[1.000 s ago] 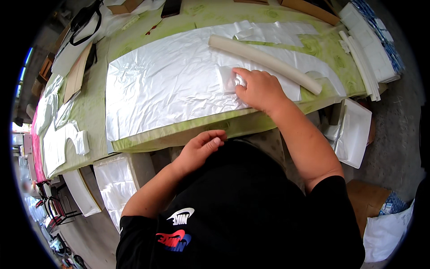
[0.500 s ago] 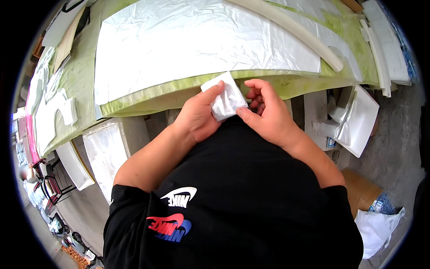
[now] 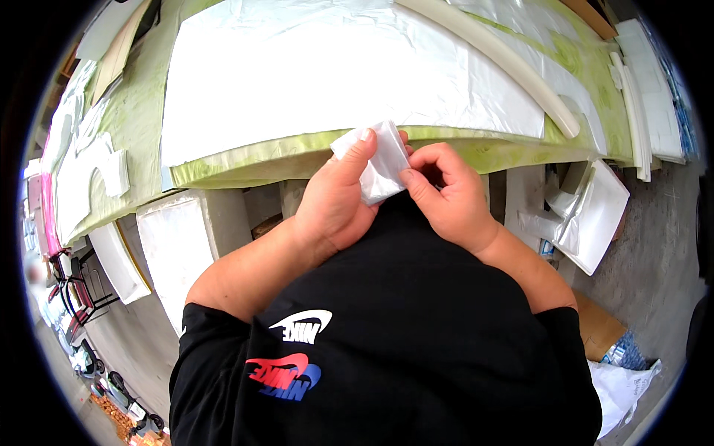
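Observation:
A small folded packet of thin, whitish clear plastic (image 3: 384, 169) is held in front of my chest, at the near edge of the table. My left hand (image 3: 336, 201) grips it, thumb across its front and fingers behind; a fingertip shows past its far right edge. My right hand (image 3: 452, 199) is closed, with thumb and bent forefinger pinching at the packet's right edge. The other right fingers curl into the palm and are partly hidden.
Beyond my hands, a white plastic sheet (image 3: 320, 82) covers much of the green-clothed table (image 3: 245, 160). A long pale tube (image 3: 494, 56) lies across it. White boxes (image 3: 172, 241) stand below at left; an open white bin (image 3: 599, 215) and white bag (image 3: 623, 394) are at right.
The right thumb and forefinger have come together at the packet's right edge. The packet has turned slightly, and a left fingertip now shows behind it. The view has shifted a little.

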Demonstrator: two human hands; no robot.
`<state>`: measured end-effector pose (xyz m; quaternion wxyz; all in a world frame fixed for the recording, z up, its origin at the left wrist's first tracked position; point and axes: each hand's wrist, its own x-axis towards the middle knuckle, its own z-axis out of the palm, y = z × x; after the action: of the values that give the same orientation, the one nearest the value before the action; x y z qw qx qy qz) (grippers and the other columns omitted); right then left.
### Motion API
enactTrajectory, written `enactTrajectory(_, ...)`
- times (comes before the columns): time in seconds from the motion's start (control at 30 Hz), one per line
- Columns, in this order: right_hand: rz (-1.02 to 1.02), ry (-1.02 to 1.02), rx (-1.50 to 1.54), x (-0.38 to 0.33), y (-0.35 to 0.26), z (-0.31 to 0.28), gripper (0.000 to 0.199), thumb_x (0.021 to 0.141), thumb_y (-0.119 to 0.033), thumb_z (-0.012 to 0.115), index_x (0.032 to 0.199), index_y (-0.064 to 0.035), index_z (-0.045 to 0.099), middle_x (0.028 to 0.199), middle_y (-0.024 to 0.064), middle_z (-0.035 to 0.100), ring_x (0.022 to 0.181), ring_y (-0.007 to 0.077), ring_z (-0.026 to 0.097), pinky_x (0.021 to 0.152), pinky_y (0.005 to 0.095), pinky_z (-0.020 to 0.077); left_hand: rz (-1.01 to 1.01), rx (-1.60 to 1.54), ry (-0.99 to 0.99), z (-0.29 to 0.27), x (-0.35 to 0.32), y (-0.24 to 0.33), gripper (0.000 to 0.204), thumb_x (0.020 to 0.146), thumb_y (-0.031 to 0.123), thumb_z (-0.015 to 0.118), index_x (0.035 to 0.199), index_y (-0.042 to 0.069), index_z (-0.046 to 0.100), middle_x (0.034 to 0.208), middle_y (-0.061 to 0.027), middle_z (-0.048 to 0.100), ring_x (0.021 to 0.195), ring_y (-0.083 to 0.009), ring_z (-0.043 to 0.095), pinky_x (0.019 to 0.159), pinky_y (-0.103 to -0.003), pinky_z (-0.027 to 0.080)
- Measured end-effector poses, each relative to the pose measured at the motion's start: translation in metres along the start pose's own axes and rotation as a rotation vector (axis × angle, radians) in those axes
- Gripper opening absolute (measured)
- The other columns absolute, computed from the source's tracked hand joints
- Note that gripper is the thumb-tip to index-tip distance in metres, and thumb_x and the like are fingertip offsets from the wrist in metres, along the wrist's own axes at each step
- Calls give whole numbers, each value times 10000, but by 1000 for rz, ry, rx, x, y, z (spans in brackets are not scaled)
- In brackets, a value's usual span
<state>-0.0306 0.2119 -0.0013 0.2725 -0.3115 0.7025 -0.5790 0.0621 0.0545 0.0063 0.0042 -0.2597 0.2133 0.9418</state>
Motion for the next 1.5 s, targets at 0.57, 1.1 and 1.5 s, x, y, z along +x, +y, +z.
enactTrajectory(0.57, 97, 71, 287, 3, 4, 5, 235, 976, -24, 682, 1161, -39, 539, 939, 0, 608, 841, 59, 565, 760, 227, 484, 137, 128, -133, 0, -1, 3, 493, 1091, 290, 415, 1478, -15, 439, 1462, -150, 552, 1350, -269, 524, 1173, -433, 377)
enactTrajectory(1.1, -101, 153, 275, 32, -7, 20, 323, 963, 35, 650, 1228, -69, 498, 971, 1, 543, 837, 61, 510, 730, 218, 449, 468, 539, 107, -18, -19, 6, 340, 980, -33, 598, 1309, 36, 649, 1046, 29, 619, 858, -33, 506, 778, -206, 444)
enactTrajectory(1.5, 11, -45, 137, 50, -9, 23, 331, 990, 1, 607, 1320, -25, 610, 1092, 11, 586, 936, 77, 540, 846, 228, 474, 812, 761, 144, -64, -38, 35, 434, 958, -62, 575, 1380, 28, 618, 1292, -77, 663, 1153, -132, 620, 993, -287, 498)
